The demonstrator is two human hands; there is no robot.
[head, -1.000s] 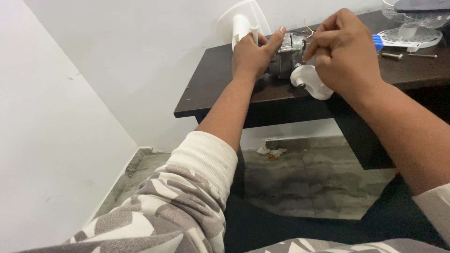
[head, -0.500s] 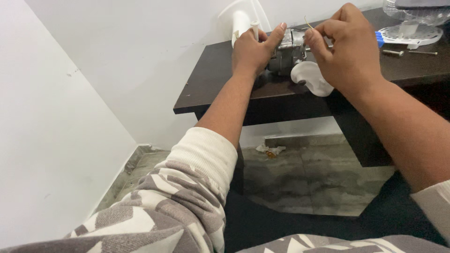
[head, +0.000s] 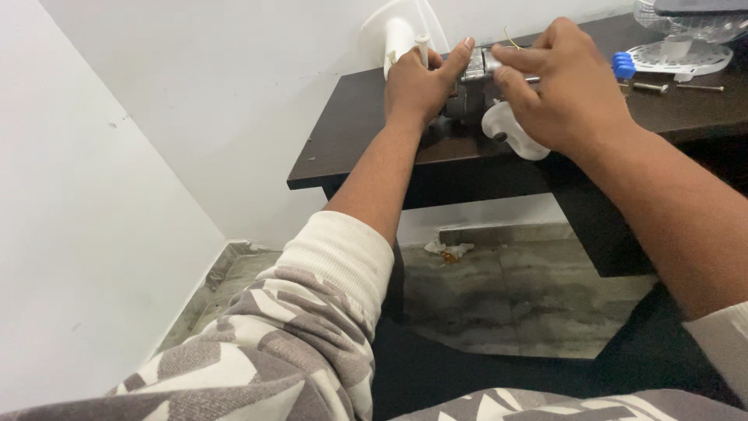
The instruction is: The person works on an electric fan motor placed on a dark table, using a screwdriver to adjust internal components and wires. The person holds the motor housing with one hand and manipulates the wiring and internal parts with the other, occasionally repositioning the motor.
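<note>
A small grey metal motor (head: 472,87) sits near the front edge of a dark wooden table (head: 351,132). My left hand (head: 421,82) wraps around its left side, thumb laid along the top. My right hand (head: 562,90) pinches the motor's right end with thumb and forefinger, where a short metal shaft pokes out. A white plastic part (head: 508,132) hangs under my right hand at the table's edge. Thin wires stick up behind the motor.
A white plastic stand (head: 399,35) rises behind my left hand against the white wall. At the right lie a clear fan guard (head: 686,47), a blue-capped piece (head: 623,65) and long screws (head: 653,87). Crumpled scraps (head: 448,249) lie on the stone floor below.
My right hand has lifted from the white plastic part to the motor's right end. The camera has shifted slightly; my left hand stays on the motor.
</note>
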